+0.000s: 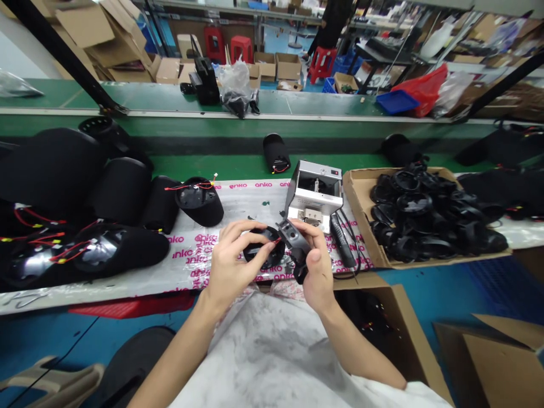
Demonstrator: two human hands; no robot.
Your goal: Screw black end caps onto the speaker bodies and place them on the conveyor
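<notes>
At lower centre, above the bench (pixel 140 283), the left hand (pixel 232 265) grips a round black part (pixel 260 253), the right hand (pixel 318 271) a grey bracket (pixel 293 235) against it; the fitting apparently needs careful alignment.

Both bare forearms rise from the lower edge and converge, the left forearm (pixel 178 351) slanting up and rightward into the left grip (pixel 232 258), the right forearm (pixel 357 345) slanting up and leftward into the right grip (pixel 317 266). The left grip is curled closed, back of the hand facing up, fingers (pixel 255 228) arched toward the right grip just beside it. The right grip is closed too, its thumb (pixel 315 260) upright on the near side, wrist slightly bent.
</notes>
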